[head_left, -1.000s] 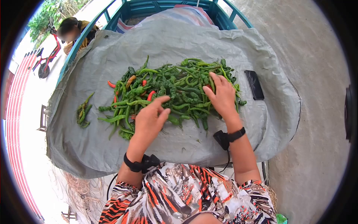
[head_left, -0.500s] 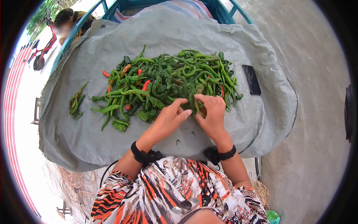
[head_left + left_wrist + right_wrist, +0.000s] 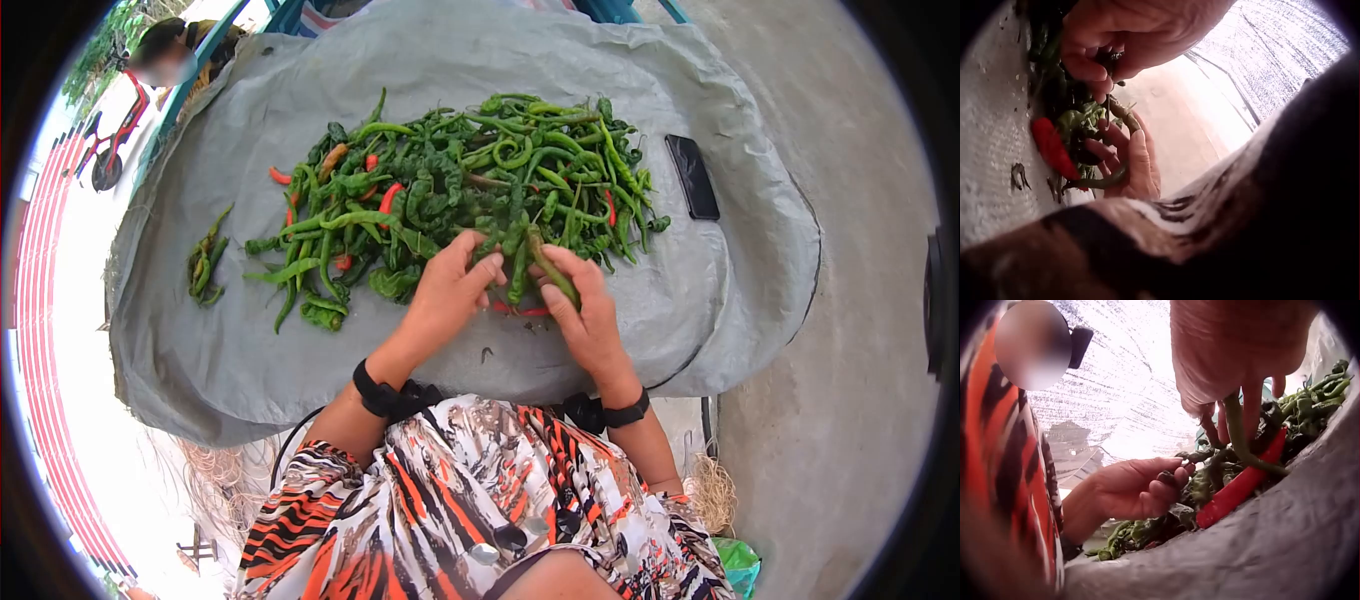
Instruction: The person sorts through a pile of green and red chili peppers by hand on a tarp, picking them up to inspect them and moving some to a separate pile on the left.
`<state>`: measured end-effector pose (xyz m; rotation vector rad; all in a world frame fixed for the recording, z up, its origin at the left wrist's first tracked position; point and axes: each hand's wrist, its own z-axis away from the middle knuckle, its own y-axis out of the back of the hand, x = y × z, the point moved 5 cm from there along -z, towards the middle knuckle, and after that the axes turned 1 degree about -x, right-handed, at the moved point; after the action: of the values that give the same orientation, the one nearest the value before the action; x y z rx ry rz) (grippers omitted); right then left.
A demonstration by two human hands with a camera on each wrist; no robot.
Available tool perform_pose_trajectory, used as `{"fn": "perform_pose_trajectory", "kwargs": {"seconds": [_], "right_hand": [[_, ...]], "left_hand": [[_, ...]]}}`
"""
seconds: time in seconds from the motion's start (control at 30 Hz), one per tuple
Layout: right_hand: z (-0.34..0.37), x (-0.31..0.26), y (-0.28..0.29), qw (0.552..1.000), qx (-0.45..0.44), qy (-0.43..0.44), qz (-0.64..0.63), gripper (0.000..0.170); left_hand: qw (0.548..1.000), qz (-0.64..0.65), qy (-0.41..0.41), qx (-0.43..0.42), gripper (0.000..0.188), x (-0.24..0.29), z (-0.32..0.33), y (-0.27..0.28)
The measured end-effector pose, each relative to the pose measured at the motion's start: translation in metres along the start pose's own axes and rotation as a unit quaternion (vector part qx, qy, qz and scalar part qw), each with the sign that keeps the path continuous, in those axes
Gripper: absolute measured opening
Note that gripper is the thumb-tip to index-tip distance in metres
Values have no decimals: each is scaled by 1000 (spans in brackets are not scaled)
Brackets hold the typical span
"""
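Both hands are close together at the near edge of a heap of chili peppers [image 3: 420, 180], mostly green with a few red. My right hand [image 3: 590, 315] holds a long green chili pepper [image 3: 553, 268] between thumb and fingers; in the right wrist view this green chili pepper [image 3: 1238, 434] hangs curved below the palm. My left hand [image 3: 450, 292] pinches a small dark green chili pepper [image 3: 1169, 478] with curled fingers, best seen in the right wrist view. Beneath the hands a red chili pepper [image 3: 1241, 494] lies on the grey sheet [image 3: 400, 375].
A small bunch of green peppers [image 3: 207, 260] lies apart at the left. To the right of the heap is a black phone [image 3: 692, 177]. Blue-green rails [image 3: 605, 10] stand behind the sheet, and another person [image 3: 165, 55] is at the far left.
My right hand has come from the heap's right side to its near edge and now holds a green chili pepper. My left hand has moved right beside it. A red chili pepper now shows beneath them.
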<state>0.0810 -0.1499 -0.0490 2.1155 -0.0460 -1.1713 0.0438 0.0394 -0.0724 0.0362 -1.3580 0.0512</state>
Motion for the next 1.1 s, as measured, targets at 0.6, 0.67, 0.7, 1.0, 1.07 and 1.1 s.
{"fn": "perform_pose_trajectory", "kwargs": {"seconds": [0.6,0.67,0.7,1.0,1.07,1.1], "right_hand": [[-4,-23,39,967,249,12,58,23],[-11,-22,23,975,200,-58,-73,24],[-15,-26,19,982,173,-23,-67,25],[-25,-20,6,989,49,-102,-97,32],[-25,-22,4,993,46,-60,-94,32],[-24,-20,2,994,36,-58,-88,31]], "left_hand": [[928,-241,-249,137,55,80,38,28],[940,-220,-253,68,54,74,34,9],[932,-230,-273,60,51,68,30,2],[882,-371,-271,107,25,69,30,20],[864,-405,-271,125,25,78,36,31],[855,-422,-272,134,25,79,38,37]]}}
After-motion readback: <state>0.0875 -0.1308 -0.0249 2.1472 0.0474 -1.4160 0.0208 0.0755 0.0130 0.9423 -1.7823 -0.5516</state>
